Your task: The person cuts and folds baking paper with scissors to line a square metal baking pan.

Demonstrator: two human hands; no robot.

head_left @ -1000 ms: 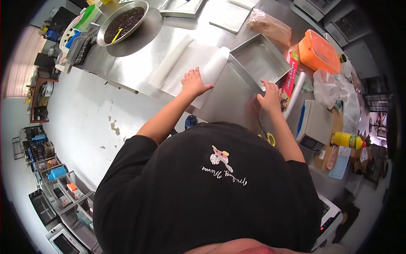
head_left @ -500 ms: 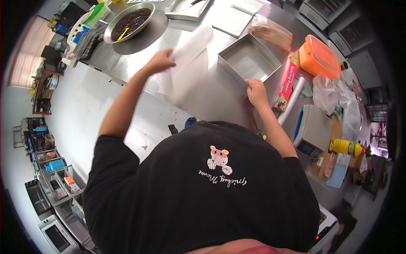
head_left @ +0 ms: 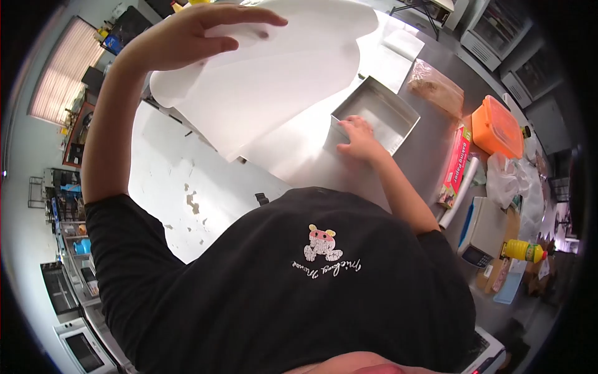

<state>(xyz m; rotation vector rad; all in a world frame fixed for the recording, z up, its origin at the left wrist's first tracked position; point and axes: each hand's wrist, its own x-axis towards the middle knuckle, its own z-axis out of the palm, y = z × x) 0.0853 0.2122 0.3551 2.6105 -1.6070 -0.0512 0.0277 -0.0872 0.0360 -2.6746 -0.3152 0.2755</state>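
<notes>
My left hand (head_left: 193,37) is raised at the upper left with its thumb and fingers apart, over a large sheet of white paper (head_left: 268,75). The sheet spreads across the worktop and hides the bowl seen earlier; its edges curl. Beside the sheet stands a square metal cake pan (head_left: 387,112), with nothing visible inside. My right hand (head_left: 361,138) grips the pan's near wall, fingers over the rim on the inside and thumb outside.
Right of the pan are a clear plastic-wrapped brown package (head_left: 436,86), a red baking paper box (head_left: 456,165), a white roll (head_left: 460,192) and an orange lidded container (head_left: 497,128). Farther right lie plastic bags (head_left: 507,177), a scale (head_left: 484,230) and a yellow bottle (head_left: 523,250).
The white paper, bunched by my left hand before, is now spread wide and covers the bowl. My left hand has risen and opened. My right hand has shifted along the pan's near wall.
</notes>
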